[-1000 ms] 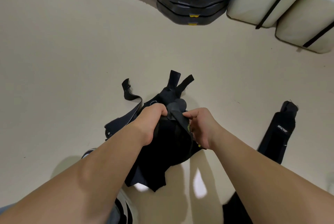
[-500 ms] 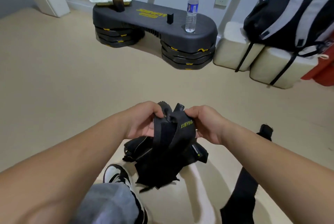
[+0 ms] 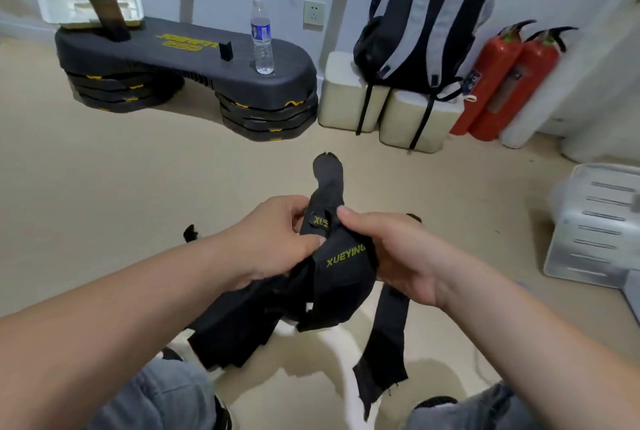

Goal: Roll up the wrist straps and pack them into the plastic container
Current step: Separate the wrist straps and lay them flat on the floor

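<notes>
Both hands grip a tangled bundle of black wrist straps [image 3: 341, 277] held above the floor: the left hand [image 3: 273, 239] pinches it beside the yellow-lettered tab, the right hand [image 3: 401, 253] curls round the other side, and loose ends dangle. The work seems to be at singling out one strap, with none visibly rolled. Next, one end must be freed and wound tightly before going to the clear plastic container [image 3: 588, 221], well off to the right.

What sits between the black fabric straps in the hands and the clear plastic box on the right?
Nothing visible. The left hand and right hand grip the black fabric wrist straps; only bare beige floor lies before the translucent plastic container.
</notes>
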